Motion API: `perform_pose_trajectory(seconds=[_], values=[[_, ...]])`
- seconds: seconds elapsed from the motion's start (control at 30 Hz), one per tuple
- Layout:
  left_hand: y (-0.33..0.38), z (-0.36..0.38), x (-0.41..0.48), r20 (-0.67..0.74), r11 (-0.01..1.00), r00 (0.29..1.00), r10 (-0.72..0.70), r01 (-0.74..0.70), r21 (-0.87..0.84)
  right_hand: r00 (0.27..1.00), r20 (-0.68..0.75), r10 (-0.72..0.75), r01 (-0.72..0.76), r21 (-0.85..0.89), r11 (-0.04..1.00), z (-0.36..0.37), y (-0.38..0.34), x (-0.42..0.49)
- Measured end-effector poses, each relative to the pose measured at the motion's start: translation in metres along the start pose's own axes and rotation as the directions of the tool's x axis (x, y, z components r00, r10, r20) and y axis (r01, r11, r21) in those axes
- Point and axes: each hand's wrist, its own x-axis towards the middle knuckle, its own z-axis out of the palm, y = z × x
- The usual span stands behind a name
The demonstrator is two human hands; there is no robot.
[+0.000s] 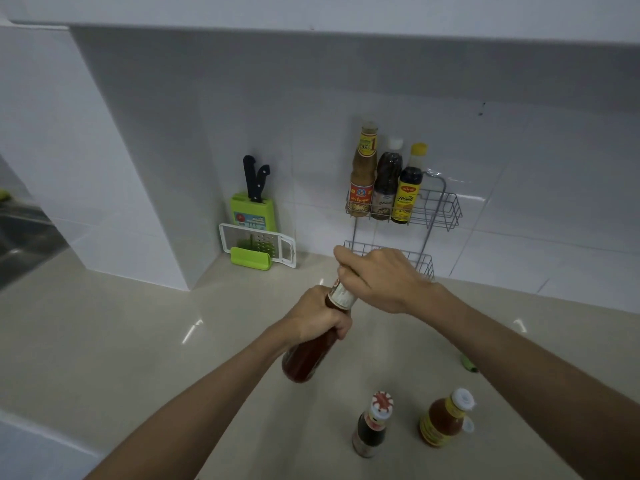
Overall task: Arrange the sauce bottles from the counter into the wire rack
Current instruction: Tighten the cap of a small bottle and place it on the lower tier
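Observation:
A tall red sauce bottle point(306, 358) hangs tilted above the counter. My left hand point(318, 317) grips its middle, and my right hand point(377, 278) is closed over its neck and cap. Behind my hands a two-tier wire rack point(446, 209) stands against the wall. Its upper tier holds three bottles: a tan sauce point(363, 174), a dark one with a white cap point(387, 183) and a dark one with a yellow cap point(410, 188). On the counter near me stand a dark bottle with a red-and-white cap point(372, 424) and an orange-red bottle with a yellow label point(443, 422).
A green knife block with black-handled knives point(254, 206) and a white grater on a green stand point(258, 245) sit in the corner to the left. A steel sink point(20, 237) lies at the far left. A small green object point(468, 362) rests on the counter at right.

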Motion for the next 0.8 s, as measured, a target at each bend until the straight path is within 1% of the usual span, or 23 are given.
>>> perform_pose_trajectory(seconds=[0.03, 0.07, 0.1, 0.13, 0.2, 0.27, 0.3, 0.37, 0.4, 0.43, 0.5, 0.53, 0.6, 0.73, 0.77, 0.8], values=[[-0.002, 0.003, 0.003, -0.116, 0.999, 0.993, -0.016, 0.019, 0.026, 0.992, -0.001, 0.126, -0.126, 0.044, 0.991, 0.003, -0.007, 0.004], [-0.003, 0.007, 0.005, -0.213, 0.997, 0.977, -0.033, 0.046, 0.059, 0.969, 0.008, 0.249, -0.249, 0.071, 0.966, 0.008, -0.013, 0.010], [-0.004, 0.011, 0.005, -0.286, 0.992, 0.957, -0.048, 0.078, 0.097, 0.933, 0.015, 0.361, -0.360, 0.085, 0.929, 0.010, -0.018, 0.013], [-0.003, 0.015, 0.004, -0.339, 0.983, 0.939, -0.064, 0.118, 0.139, 0.899, 0.042, 0.435, -0.437, 0.078, 0.896, 0.012, -0.021, 0.016], [-0.002, 0.022, 0.001, -0.404, 0.952, 0.911, -0.082, 0.191, 0.238, 0.860, 0.151, 0.487, -0.496, 0.025, 0.868, 0.018, -0.022, 0.018], [-0.002, 0.028, -0.001, -0.464, 0.930, 0.884, -0.062, 0.220, 0.295, 0.831, 0.254, 0.495, -0.523, 0.056, 0.850, 0.023, -0.019, 0.019], [-0.001, 0.030, -0.001, -0.487, 0.928, 0.872, -0.053, 0.223, 0.299, 0.821, 0.271, 0.502, -0.551, 0.151, 0.820, 0.024, -0.018, 0.019], [0.003, 0.027, 0.000, -0.496, 0.943, 0.867, -0.042, 0.198, 0.266, 0.817, 0.238, 0.525, -0.575, 0.409, 0.709, 0.020, -0.017, 0.019], [0.004, 0.022, 0.001, -0.467, 0.955, 0.884, -0.031, 0.164, 0.246, 0.825, 0.208, 0.526, -0.554, 0.488, 0.675, 0.016, -0.016, 0.020], [0.006, 0.016, 0.002, -0.412, 0.966, 0.911, -0.008, 0.113, 0.232, 0.840, 0.180, 0.512, -0.522, 0.524, 0.673, 0.010, -0.015, 0.021], [0.006, 0.000, 0.003, -0.259, 0.984, 0.965, 0.035, 0.012, 0.175, 0.870, 0.150, 0.469, -0.469, 0.545, 0.695, -0.004, -0.008, 0.025], [0.005, -0.009, 0.003, -0.178, 0.992, 0.983, 0.048, -0.027, 0.120, 0.883, 0.135, 0.450, -0.444, 0.551, 0.707, -0.010, -0.003, 0.028], [0.002, -0.023, 0.003, -0.048, 0.997, 0.996, 0.074, -0.074, 0.008, 0.905, 0.107, 0.412, -0.394, 0.575, 0.717, -0.023, 0.011, 0.034], [-0.005, -0.030, 0.006, 0.156, 0.999, 0.987, 0.038, -0.035, -0.025, 0.918, 0.117, 0.379, -0.354, 0.670, 0.652, -0.049, 0.032, 0.046], [-0.007, -0.028, 0.008, 0.177, 0.999, 0.984, 0.036, -0.029, -0.043, 0.914, 0.115, 0.389, -0.358, 0.681, 0.639, -0.054, 0.036, 0.049], [-0.008, -0.025, 0.011, 0.158, 0.998, 0.987, 0.042, -0.034, -0.054, 0.904, 0.110, 0.413, -0.367, 0.696, 0.618, -0.058, 0.039, 0.051]])
